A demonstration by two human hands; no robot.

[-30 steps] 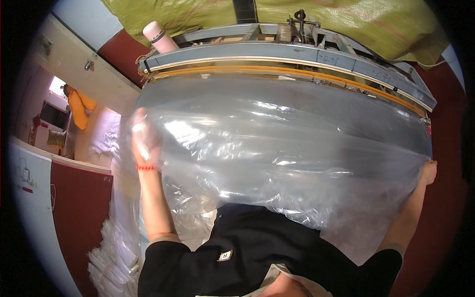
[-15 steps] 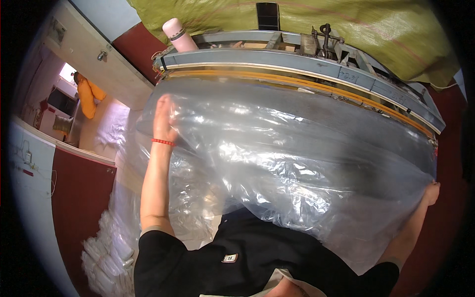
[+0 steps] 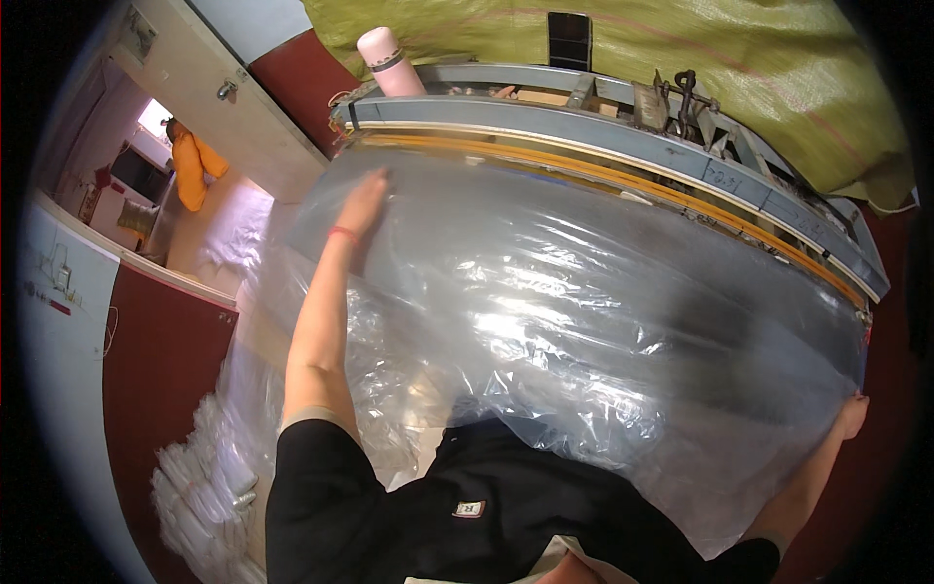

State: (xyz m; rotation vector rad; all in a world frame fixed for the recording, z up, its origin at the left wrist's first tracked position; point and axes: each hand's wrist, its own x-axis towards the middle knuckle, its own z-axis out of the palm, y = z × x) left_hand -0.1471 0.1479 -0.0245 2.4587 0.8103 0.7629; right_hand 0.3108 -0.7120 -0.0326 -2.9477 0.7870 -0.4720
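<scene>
A wide sheet of clear plastic film (image 3: 545, 282) is spread over the machine's flat bed and hangs down toward my body in shiny wrinkles. My left hand (image 3: 365, 201), with a red bead bracelet at the wrist, reaches to the far left part of the sheet. Its fingers are stretched out, lying on or just over the film. At the right edge my right hand (image 3: 853, 417) is closed on the film's border, drawing it taut. Beyond the sheet run an orange strip (image 3: 623, 182) and a long grey metal bar (image 3: 584, 127) of the machine.
A pink bottle (image 3: 391, 66) stands at the bar's left end. Behind the frame hangs a yellow-green woven sheet (image 3: 700, 49), with a dark phone-like slab (image 3: 569, 41) against it. Bundled clear film (image 3: 206, 487) lies lower left. An open door (image 3: 219, 107) shows another room.
My left hand has slid farther away and to the right across the film. My right hand keeps its hold at the right edge. The film lies flatter on the left, and the view has shifted slightly.
</scene>
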